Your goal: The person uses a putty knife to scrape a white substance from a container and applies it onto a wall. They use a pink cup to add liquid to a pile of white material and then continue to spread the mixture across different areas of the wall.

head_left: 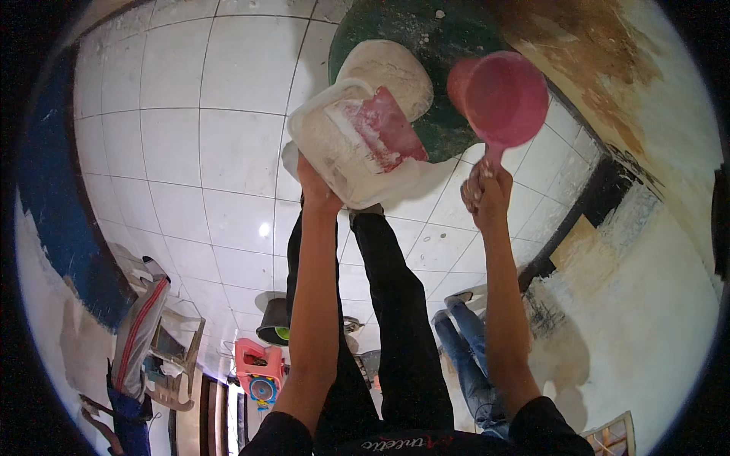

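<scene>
One grip apiece: the left hand (321,186) clamps the near edge of a powder-dusted white tub (298,121) at 12 o'clock, likely steadying the flat red piece (391,125) inside; the right hand (488,190), between 1 and 2, closes round the handle of a pink dipper (513,99), presumably for control. Beyond, a pale mound (388,64) sits on a green surface (361,19).

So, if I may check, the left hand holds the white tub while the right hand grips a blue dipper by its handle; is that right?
Not quite: the head view shows the dipper is pink, not blue. The right hand grips its handle, and the left hand holds the white tub.
</scene>
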The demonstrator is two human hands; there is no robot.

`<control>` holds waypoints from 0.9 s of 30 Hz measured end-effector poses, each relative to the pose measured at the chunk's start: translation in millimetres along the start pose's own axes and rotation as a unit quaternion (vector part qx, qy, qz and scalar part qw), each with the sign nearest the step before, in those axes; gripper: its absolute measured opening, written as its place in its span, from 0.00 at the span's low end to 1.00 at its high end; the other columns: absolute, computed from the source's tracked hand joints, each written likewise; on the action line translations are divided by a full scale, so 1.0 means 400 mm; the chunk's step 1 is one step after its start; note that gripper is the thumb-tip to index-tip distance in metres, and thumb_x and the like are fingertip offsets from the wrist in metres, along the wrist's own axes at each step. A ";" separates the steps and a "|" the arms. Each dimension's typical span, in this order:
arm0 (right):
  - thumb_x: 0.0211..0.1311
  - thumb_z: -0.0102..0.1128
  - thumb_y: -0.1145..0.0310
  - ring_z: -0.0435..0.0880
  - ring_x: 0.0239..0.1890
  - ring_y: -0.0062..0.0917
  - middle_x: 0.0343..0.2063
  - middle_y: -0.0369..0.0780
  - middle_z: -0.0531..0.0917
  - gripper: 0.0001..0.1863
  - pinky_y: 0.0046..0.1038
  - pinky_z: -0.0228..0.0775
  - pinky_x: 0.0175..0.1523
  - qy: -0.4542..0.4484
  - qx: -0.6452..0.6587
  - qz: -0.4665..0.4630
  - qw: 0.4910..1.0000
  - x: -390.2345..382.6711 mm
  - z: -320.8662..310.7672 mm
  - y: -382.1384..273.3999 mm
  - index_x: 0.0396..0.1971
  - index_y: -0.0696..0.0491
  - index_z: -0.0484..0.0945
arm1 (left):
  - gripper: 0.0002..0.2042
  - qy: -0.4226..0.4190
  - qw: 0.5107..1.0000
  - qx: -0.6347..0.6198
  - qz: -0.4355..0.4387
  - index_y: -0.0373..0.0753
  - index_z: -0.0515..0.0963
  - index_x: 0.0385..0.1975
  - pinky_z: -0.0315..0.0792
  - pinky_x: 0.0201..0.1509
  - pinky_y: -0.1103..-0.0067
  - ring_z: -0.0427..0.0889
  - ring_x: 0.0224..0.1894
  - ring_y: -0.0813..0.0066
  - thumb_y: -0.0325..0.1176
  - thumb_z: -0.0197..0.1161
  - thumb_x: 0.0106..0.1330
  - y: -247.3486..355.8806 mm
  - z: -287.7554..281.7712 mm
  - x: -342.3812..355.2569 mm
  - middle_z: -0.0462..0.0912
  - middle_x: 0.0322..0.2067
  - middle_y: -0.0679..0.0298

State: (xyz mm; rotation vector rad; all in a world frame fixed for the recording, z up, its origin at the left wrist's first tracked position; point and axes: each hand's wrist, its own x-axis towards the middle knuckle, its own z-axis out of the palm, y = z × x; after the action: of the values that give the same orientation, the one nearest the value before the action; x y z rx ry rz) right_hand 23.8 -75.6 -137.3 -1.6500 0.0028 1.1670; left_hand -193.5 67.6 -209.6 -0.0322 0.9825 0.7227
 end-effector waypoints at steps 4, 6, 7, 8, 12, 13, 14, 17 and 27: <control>0.71 0.50 0.64 0.55 0.06 0.12 0.08 0.31 0.62 0.14 0.19 0.45 0.09 0.040 -0.031 -0.009 0.999 -0.143 0.015 -0.034 0.25 0.53 0.66 | 0.28 -0.064 0.993 0.091 0.031 0.40 0.62 0.64 0.72 0.61 0.65 0.73 0.59 0.61 0.52 0.42 0.73 -0.030 0.040 0.013 0.72 0.58 0.58; 0.68 0.53 0.65 0.59 0.07 0.13 0.10 0.32 0.64 0.13 0.19 0.49 0.11 0.055 -0.037 -0.033 0.997 -0.194 0.020 -0.040 0.24 0.54 0.67 | 0.28 -0.062 0.997 0.052 -0.002 0.40 0.62 0.64 0.72 0.61 0.65 0.73 0.58 0.62 0.54 0.41 0.73 -0.044 0.071 0.019 0.72 0.58 0.58; 0.65 0.55 0.66 0.63 0.09 0.14 0.11 0.33 0.67 0.13 0.19 0.54 0.12 0.069 -0.040 -0.053 0.995 -0.215 0.023 -0.041 0.22 0.55 0.68 | 0.29 -0.042 0.999 0.017 -0.025 0.40 0.61 0.65 0.71 0.61 0.65 0.73 0.58 0.62 0.55 0.40 0.73 -0.049 0.082 0.020 0.71 0.58 0.58; 0.65 0.55 0.66 0.63 0.09 0.14 0.11 0.33 0.67 0.13 0.19 0.54 0.12 0.068 -0.040 -0.055 0.995 -0.234 0.027 -0.046 0.22 0.55 0.68 | 0.29 -0.022 0.998 -0.018 -0.049 0.40 0.61 0.65 0.71 0.61 0.66 0.73 0.59 0.62 0.56 0.39 0.74 -0.052 0.095 0.020 0.71 0.58 0.59; 0.64 0.53 0.69 0.64 0.10 0.13 0.12 0.33 0.68 0.11 0.19 0.55 0.13 0.147 -0.086 -0.008 0.985 -0.291 0.044 -0.053 0.23 0.56 0.68 | 0.31 -0.018 0.998 -0.002 -0.059 0.40 0.59 0.66 0.71 0.62 0.66 0.72 0.59 0.63 0.57 0.38 0.74 -0.052 0.146 0.004 0.70 0.59 0.59; 0.64 0.53 0.69 0.65 0.10 0.13 0.12 0.33 0.68 0.11 0.19 0.55 0.13 0.164 -0.096 -0.007 0.982 -0.298 0.050 -0.053 0.23 0.56 0.68 | 0.32 -0.021 0.998 0.009 -0.063 0.40 0.59 0.66 0.70 0.62 0.67 0.72 0.60 0.63 0.58 0.38 0.73 -0.053 0.161 -0.004 0.69 0.60 0.59; 0.65 0.52 0.70 0.65 0.11 0.13 0.11 0.32 0.67 0.11 0.19 0.56 0.14 0.188 -0.106 0.012 0.976 -0.301 0.065 -0.062 0.23 0.55 0.67 | 0.33 -0.022 0.998 0.019 -0.063 0.39 0.58 0.67 0.70 0.63 0.67 0.71 0.60 0.63 0.59 0.37 0.73 -0.053 0.171 -0.010 0.69 0.60 0.58; 0.66 0.53 0.70 0.65 0.11 0.13 0.12 0.32 0.67 0.11 0.19 0.56 0.14 0.188 -0.121 -0.015 0.975 -0.310 0.063 -0.058 0.23 0.55 0.67 | 0.35 -0.047 0.996 0.009 -0.070 0.39 0.56 0.68 0.68 0.64 0.67 0.70 0.62 0.63 0.62 0.36 0.72 -0.074 0.164 -0.001 0.67 0.62 0.57; 0.66 0.59 0.65 0.65 0.13 0.10 0.14 0.31 0.69 0.14 0.17 0.55 0.16 0.185 -0.121 -0.049 0.974 -0.302 0.088 -0.067 0.24 0.56 0.69 | 0.29 -0.026 0.995 0.066 -0.065 0.42 0.56 0.68 0.71 0.62 0.62 0.70 0.61 0.57 0.55 0.38 0.74 -0.071 0.220 -0.036 0.67 0.62 0.57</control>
State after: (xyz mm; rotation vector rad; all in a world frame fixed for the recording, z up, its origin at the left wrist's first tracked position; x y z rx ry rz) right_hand -49.1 -100.5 -34.3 -2.0411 0.0164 0.7944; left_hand -116.4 67.8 -156.3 0.0367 0.9677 0.5359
